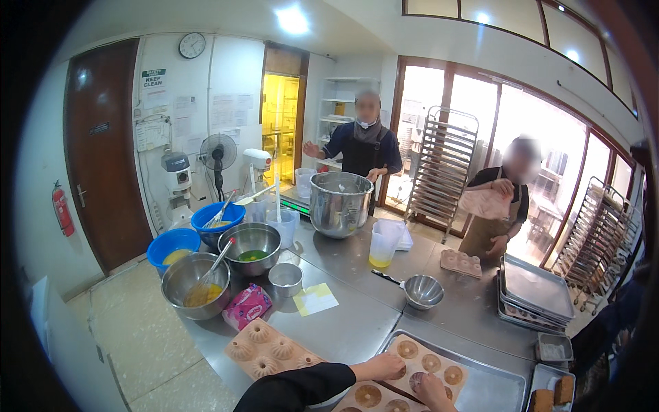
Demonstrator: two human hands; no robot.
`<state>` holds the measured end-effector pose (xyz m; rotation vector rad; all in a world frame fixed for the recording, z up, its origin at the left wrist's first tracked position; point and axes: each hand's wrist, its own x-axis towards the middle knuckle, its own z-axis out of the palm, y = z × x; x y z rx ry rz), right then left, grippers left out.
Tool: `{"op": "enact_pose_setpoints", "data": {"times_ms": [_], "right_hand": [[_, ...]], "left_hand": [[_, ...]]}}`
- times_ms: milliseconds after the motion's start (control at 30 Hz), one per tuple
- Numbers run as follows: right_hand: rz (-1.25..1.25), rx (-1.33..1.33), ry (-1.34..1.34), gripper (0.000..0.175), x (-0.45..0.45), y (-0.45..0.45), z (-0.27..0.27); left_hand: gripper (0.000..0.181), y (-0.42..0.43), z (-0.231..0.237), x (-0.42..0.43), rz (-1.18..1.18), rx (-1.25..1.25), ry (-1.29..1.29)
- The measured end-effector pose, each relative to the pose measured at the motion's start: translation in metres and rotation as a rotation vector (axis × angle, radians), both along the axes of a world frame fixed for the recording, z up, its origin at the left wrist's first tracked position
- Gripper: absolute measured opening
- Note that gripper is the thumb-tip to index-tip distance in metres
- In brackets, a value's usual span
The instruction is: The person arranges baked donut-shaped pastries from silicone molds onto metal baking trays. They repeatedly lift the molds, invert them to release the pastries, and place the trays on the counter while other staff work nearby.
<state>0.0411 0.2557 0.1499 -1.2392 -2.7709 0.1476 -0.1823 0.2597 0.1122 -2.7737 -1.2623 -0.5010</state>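
Below me, a pinkish-beige silicone bundt mould (431, 362) lies partly on a metal baking tray (491, 383). My left hand (387, 366), its fingers bent, rests at the mould's left side over a cavity. Over a front cavity is my right hand (431, 390), its fingertips by a small dark purplish patch with pale streaks (416, 381); I cannot tell whether it is held. A second silicone mould (378, 395), cavities up, sits nearer me. To the left, another silicone mould (273, 347) lies with its fluted domes upward.
Steel mixing bowls (195, 286) with whisks, blue bowls (172, 247) and a pink tissue pack (248, 307) crowd the left. A large mixer bowl (341, 203) stands mid-table. One co-worker (363, 139) is behind it; another (497, 206) holds a mould near stacked trays (535, 286).
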Motion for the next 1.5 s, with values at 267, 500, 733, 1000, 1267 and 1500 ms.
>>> {"op": "enact_pose_setpoints", "data": {"times_ms": [267, 500, 733, 1000, 1267, 1500], "right_hand": [[0.032, -0.201, 0.416, 0.034, 0.017, -0.004, 0.012], [0.068, -0.215, 0.447, 0.034, 0.027, 0.019, -0.011], [0.115, -0.262, 0.344, 0.027, 0.017, 0.007, -0.009], [0.15, -0.18, 0.211, 0.02, -0.006, 0.002, -0.01], [0.164, -0.055, 0.203, 0.015, -0.093, -0.057, 0.087], [0.546, -0.116, 0.191, 0.025, -0.28, -0.175, 0.042]], "left_hand": [[0.021, -0.002, 0.005, -0.003, 0.013, -0.023, 0.091], [0.019, -0.004, 0.01, -0.002, 0.025, -0.07, 0.07], [0.018, -0.009, 0.022, 0.001, 0.019, -0.086, 0.03], [0.027, -0.106, 0.089, -0.065, 0.143, -0.222, -0.444], [0.032, -0.264, 0.079, -0.262, 1.141, 0.009, -0.584], [0.027, -0.307, -0.003, -0.317, 1.191, -0.581, -0.76]]}}
